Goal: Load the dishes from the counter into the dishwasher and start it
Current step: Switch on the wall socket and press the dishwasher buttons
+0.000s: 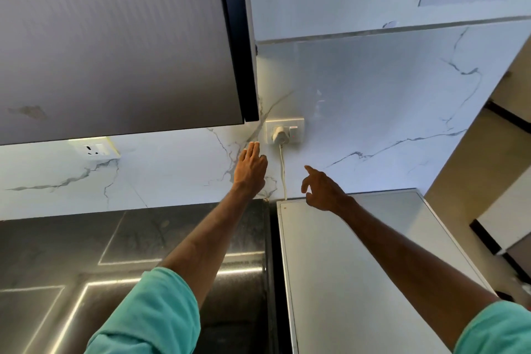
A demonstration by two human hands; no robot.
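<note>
Head view: at frame centre the left hand reaches up with fingers straight and open, tips just left of the wall socket (a white plug sits in it). The right hand, loosely curled and holding nothing, hovers over the far edge of the white appliance top at lower right. The plug's cord hangs between the hands.

the person wears turquoise-green cloth on both upper arms. the left sleeve ends near the elbow; its cloth is soft, with folds and a stitched hem. the right sleeve has the same colour, and only its end shows. both forearms are bare down to the left hand and the right hand.
</note>
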